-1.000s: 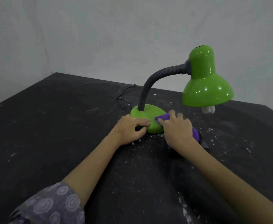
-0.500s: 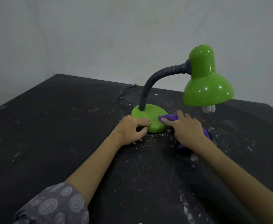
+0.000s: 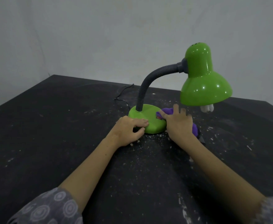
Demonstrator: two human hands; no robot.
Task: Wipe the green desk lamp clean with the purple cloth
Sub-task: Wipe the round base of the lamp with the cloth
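Nearest the camera, two bare forearms reach out over a black table [image 3: 51, 126], each ending in a grey sleeve [image 3: 48, 207] patterned with pale circles. The tabletop between them is speckled with white crumbs and dust [image 3: 148, 152] (thickest just in front of the lamp).

Further out, the left hand [image 3: 129, 130] rests with curled fingers against the near left edge of the lamp's round base [image 3: 148, 117], thumb at the rim, gripping it. The right hand [image 3: 179, 123] lies flat with fingers spread, pressing the purple cloth [image 3: 168, 111] against the right side of the base; the cloth shows beyond the fingertips and again to the right of the wrist, where it lies on the table.

The green desk lamp [image 3: 203, 83] stands upright at mid-table. Its grey flexible neck [image 3: 150, 81] arches up and right to the glossy shade, which hangs over the right hand with a white bulb [image 3: 207, 108] showing beneath it. A thin black cord [image 3: 123, 96] trails off the far left of the base toward the pale wall [image 3: 116, 38].
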